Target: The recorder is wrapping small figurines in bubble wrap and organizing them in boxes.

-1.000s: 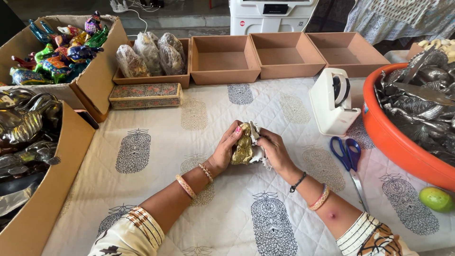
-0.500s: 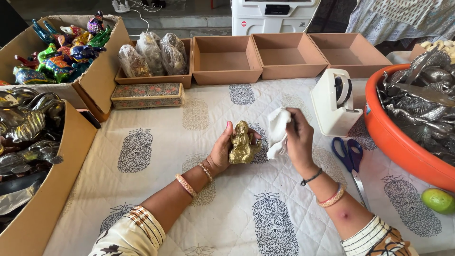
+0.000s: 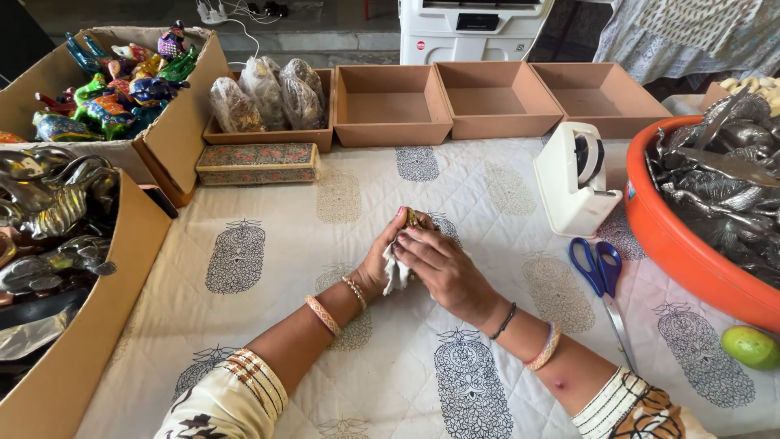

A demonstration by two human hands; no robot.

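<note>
Between both hands (image 3: 414, 260), golden figurine (image 3: 417, 218), long axis upright.

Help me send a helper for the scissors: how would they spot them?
Start at the big orange tub on the right edge of the table. Just left of it, below the white tape dispenser, the scissors lie flat on the patterned cloth. Their blue handles set them apart.

Table covered by a cream quilted cloth (image 3: 268, 325) with printed motifs. Beyond the grip: three empty brown trays (image 3: 496, 102) and a patterned flat box (image 3: 258, 162). Right of it: white tape dispenser (image 3: 575, 180), blue-handled scissors (image 3: 600, 272), orange tub (image 3: 691, 252), green fruit (image 3: 749, 346).
</note>
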